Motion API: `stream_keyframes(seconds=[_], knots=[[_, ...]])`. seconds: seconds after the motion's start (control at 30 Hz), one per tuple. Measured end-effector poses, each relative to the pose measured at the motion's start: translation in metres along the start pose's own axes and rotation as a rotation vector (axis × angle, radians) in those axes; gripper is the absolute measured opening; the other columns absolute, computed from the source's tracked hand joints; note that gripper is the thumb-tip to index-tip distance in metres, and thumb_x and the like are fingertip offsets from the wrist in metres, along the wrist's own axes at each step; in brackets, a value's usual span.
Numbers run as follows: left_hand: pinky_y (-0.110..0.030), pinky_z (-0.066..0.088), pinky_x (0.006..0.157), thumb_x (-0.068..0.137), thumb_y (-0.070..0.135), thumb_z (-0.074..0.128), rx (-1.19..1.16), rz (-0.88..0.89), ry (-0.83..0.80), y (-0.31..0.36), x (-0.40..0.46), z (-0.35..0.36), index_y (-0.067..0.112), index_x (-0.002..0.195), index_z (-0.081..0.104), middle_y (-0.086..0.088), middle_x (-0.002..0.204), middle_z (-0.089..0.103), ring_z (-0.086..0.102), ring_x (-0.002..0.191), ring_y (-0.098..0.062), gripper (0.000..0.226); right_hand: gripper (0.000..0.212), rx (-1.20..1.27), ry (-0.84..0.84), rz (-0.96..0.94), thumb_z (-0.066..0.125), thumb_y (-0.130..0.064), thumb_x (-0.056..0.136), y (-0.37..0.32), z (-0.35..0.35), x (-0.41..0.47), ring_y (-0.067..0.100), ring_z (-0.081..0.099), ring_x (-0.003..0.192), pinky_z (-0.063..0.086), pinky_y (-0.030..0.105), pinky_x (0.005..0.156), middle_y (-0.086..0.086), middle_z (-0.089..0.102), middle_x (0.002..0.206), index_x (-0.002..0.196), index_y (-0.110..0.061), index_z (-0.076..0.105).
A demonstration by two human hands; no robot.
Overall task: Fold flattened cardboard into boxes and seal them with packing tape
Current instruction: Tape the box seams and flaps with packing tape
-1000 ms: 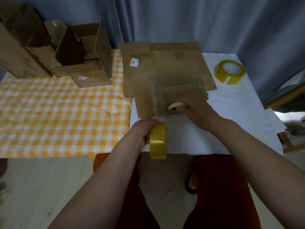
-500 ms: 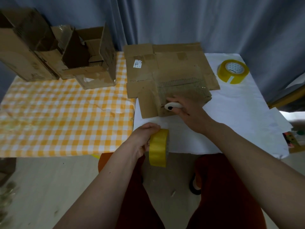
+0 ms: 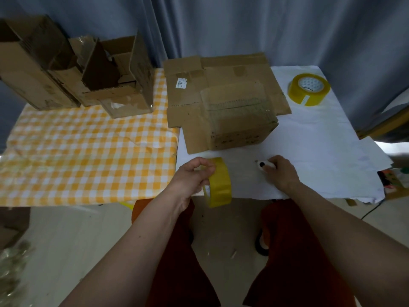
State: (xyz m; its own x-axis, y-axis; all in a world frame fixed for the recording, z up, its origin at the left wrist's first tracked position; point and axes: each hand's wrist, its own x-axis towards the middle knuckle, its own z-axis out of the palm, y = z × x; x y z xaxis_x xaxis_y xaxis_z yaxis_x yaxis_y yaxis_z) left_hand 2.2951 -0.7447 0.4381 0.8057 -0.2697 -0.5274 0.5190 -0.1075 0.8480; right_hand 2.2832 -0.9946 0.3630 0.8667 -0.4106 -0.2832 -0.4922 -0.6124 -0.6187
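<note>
L hand (image 3: 192,176) gripping glossy tape roll (image 3: 219,182), R hand (image 3: 280,171) holding cutter (image 3: 263,164)

Grey-blue curtain (image 3: 254,25) hangs in vertical folds across the whole back, beyond the fingers. Bench (image 3: 321,138) runs side to side in front of it. Its left part is covered by an orange-and-white checked cloth (image 3: 77,147), wrinkled near the middle; its right part is under white paper sheets (image 3: 332,151) that overhang the near right corner. Pale floor (image 3: 73,235) below, nearer than the fingers, with a few small scraps. A yellow-edged wooden piece (image 3: 385,122) shows at far right, partly behind the curtain. Light is dim and even; a bright patch at the right edge.
</note>
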Motion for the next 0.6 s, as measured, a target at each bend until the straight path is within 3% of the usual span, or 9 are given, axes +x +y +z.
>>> stream_keyframes(seconds=[0.1, 0.2, 0.27, 0.37, 0.47, 0.6], knots=[[-0.007, 0.039, 0.046, 0.090, 0.009, 0.065, 0.070, 0.080, 0.051, 0.007, -0.006, 0.004, 0.017, 0.079, 0.061, 0.001, 0.072, 0.061, 0.056, 0.048, 0.003, 0.014, 0.044, 0.020, -0.035, 0.008, 0.061, -0.022, 0.091, 0.004, -0.006, 0.005, 0.032, 0.053, 0.103, 0.037, 0.031, 0.077, 0.018, 0.055, 0.117, 0.129, -0.009, 0.041], [-0.008, 0.042, 0.047, 0.090, 0.008, 0.064, 0.042, 0.094, 0.044, 0.015, -0.011, 0.004, 0.015, 0.082, 0.062, 0.000, 0.070, 0.062, 0.057, 0.049, 0.001, 0.010, 0.054, -0.102, 0.009, -0.101, 0.063, -0.015, 0.089, -0.002, -0.013, 0.005, 0.033, 0.045, 0.117, 0.036, 0.037, 0.091, 0.018, 0.049, 0.126, 0.137, -0.014, 0.038], [-0.011, 0.044, 0.049, 0.091, 0.008, 0.064, 0.007, 0.095, 0.024, 0.018, -0.013, 0.005, 0.012, 0.087, 0.061, 0.008, 0.057, 0.061, 0.055, 0.045, 0.001, 0.006, 0.040, -0.053, 0.121, -0.292, 0.060, -0.009, 0.089, -0.021, -0.017, -0.010, 0.031, 0.044, 0.115, 0.034, 0.030, 0.090, 0.013, 0.051, 0.121, 0.128, -0.011, 0.049], [-0.016, 0.044, 0.059, 0.091, 0.009, 0.064, 0.017, 0.093, 0.011, 0.020, -0.013, 0.008, 0.011, 0.094, 0.060, 0.011, 0.049, 0.055, 0.049, 0.044, -0.001, 0.005, 0.013, 0.112, 0.237, -0.682, 0.061, -0.007, 0.087, -0.067, -0.023, -0.055, 0.014, 0.050, 0.094, 0.035, 0.015, 0.077, 0.000, 0.055, 0.096, 0.099, -0.010, 0.061], [-0.023, 0.043, 0.066, 0.090, 0.008, 0.065, 0.038, 0.104, -0.007, 0.021, -0.013, 0.012, 0.011, 0.090, 0.063, 0.006, 0.055, 0.056, 0.046, 0.051, -0.008, 0.003, 0.019, 0.030, 0.169, -0.972, 0.054, -0.017, 0.087, -0.094, -0.018, -0.087, 0.014, 0.047, 0.094, 0.038, 0.021, 0.080, 0.005, 0.060, 0.096, 0.101, -0.007, 0.063], [-0.026, 0.044, 0.068, 0.090, 0.002, 0.063, 0.109, 0.147, -0.010, 0.021, -0.019, 0.016, 0.016, 0.082, 0.066, 0.005, 0.054, 0.054, 0.045, 0.057, -0.012, 0.016, 0.033, -0.095, 0.119, -0.924, 0.045, -0.025, 0.090, -0.100, -0.016, -0.088, 0.023, 0.053, 0.097, 0.044, 0.033, 0.080, 0.009, 0.063, 0.102, 0.113, -0.011, 0.064]])
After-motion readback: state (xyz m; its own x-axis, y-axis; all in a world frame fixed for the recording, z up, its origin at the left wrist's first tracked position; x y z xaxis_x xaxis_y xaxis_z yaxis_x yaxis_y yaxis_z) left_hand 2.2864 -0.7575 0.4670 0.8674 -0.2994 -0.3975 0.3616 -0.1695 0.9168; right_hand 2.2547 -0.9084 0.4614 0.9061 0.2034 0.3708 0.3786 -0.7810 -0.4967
